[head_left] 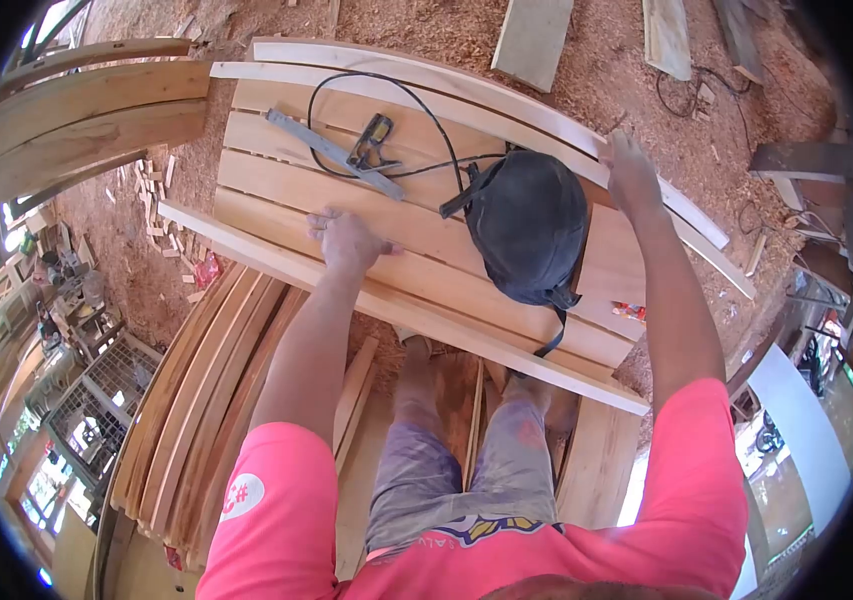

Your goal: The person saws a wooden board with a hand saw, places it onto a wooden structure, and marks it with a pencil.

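Observation:
My left hand [348, 240] lies with fingers spread on the pale wooden boards [256, 207], just behind a long narrow strip [396, 305] along their near edge. At the far right my right hand [633, 172] is closed at the long strips [506, 100] on the far edge; a small thin dark piece shows by its fingertips, too small to name. Between my hands a black cloth bag [526, 228] rests on the boards. Left of it are a metal square [331, 150], a black and yellow clamp-like tool [374, 140] and a looped black cable [426, 105].
Long boards [211, 400] are stacked at the lower left, near a wire mesh crate [96, 390]. More planks stand at the upper left [96, 120] and top [534, 40]. Wood shavings [426, 30] and offcuts [151, 195] cover the ground. My feet are by the near edge.

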A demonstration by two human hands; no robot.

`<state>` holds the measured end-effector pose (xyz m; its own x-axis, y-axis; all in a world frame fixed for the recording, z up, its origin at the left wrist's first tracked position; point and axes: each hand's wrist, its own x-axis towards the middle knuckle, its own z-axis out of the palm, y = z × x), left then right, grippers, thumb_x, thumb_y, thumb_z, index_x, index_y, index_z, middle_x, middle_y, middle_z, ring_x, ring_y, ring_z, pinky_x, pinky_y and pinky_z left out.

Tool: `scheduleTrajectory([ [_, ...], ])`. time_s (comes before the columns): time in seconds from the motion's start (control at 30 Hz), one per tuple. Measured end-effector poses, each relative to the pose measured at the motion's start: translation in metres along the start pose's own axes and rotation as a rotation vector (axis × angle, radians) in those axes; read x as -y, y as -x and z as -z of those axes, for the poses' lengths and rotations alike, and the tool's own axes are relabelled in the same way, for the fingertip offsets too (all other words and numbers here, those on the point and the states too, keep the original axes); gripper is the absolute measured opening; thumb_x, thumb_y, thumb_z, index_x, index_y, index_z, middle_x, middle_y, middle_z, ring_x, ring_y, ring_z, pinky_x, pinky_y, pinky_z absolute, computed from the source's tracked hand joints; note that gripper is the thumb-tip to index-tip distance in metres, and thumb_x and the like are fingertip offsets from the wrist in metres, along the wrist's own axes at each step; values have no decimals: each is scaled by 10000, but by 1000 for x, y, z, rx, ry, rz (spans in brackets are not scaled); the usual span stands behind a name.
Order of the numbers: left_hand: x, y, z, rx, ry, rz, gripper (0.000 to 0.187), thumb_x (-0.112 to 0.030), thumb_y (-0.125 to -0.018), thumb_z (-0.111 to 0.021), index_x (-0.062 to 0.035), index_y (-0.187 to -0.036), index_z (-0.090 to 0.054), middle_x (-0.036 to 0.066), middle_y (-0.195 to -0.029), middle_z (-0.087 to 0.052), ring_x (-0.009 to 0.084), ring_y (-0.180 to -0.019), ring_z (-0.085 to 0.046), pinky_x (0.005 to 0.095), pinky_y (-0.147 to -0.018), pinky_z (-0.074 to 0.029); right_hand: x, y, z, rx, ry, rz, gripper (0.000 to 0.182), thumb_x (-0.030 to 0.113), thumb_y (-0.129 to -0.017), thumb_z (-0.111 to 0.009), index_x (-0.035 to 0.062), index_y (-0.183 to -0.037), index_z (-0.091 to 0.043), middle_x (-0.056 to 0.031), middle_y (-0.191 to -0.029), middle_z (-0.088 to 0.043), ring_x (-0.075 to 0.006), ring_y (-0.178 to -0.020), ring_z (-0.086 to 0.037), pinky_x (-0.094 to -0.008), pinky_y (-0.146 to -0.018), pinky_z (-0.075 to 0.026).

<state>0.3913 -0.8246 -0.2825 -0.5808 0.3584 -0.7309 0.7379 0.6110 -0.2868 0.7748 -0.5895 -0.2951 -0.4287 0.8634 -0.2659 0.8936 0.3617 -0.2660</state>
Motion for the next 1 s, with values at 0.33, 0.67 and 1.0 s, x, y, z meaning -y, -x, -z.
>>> scheduleTrajectory([
  [0.33, -1, 9, 15, 7, -1, -30, 1478, -643, -553, -963, 266, -1489, -269, 439, -1582, -303, 569, -1523, -243, 572, -1248, -284, 8, -4, 11, -180, -100, 87, 189, 145, -923, -724, 125, -1089, -637, -91, -1148, -648, -345, -1130, -633, -504, -975, -487],
  [0.67, 1, 3, 5, -30, 1, -73, 1450, -637, -544, -964, 285, -1455, -314, 466, -1565, -304, 595, -1516, -231, 594, -1242, -273, 84, 107, 297, -400, -1299, 619, 145, 256, -939, -750, 151, -1032, -713, -6, -925, -683, -101, -844, -664, -252, -779, -541],
  [1.0, 7, -6, -10, -106, -7, -73, 1209, -614, -547, -972, 196, -1344, -562, 357, -1518, -460, 525, -1503, -315, 541, -1243, -274, 99, 157, 361, 146, -1186, 1108, 122, 189, -961, -695, 95, -1038, -702, -27, -988, -681, -112, -914, -657, -268, -815, -530],
])
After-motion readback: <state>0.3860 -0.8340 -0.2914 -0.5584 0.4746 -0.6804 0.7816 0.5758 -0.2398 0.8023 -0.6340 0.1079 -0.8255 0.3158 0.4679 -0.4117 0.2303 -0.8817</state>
